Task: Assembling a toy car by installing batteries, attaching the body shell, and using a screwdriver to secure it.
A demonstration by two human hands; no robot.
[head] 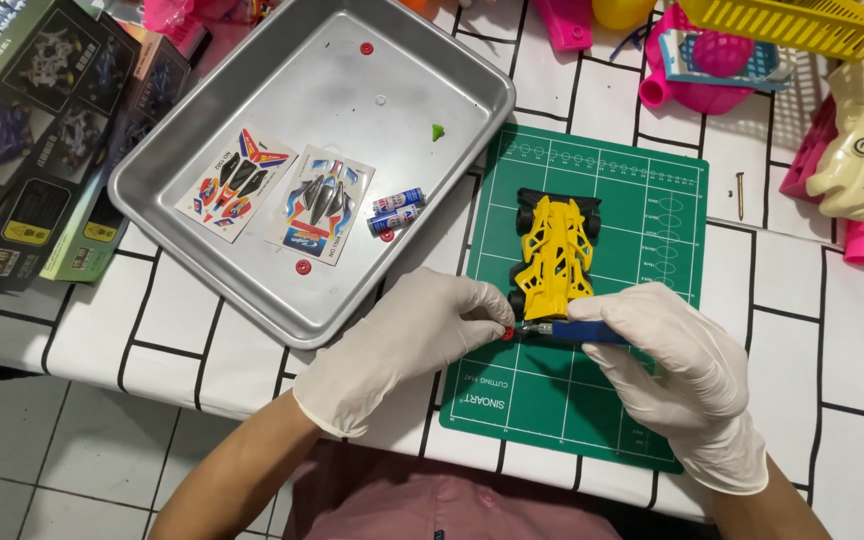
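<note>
A yellow toy race car (554, 247) with black wheels lies on a green cutting mat (642, 230). My left hand (407, 340), in a white glove, pinches a small red round part (507, 334) at the car's near end. My right hand (687, 370), also gloved, grips a blue-handled screwdriver (582, 331) whose metal tip points left at the red part.
A metal tray (192, 225) at the left holds two sticker sheets (235, 183), two small batteries (395, 211), red round parts and a green bit. Dark boxes (32, 130) lie far left. Pink and yellow toys, a yellow basket (792, 25) and a loose screw (739, 194) sit at the back right.
</note>
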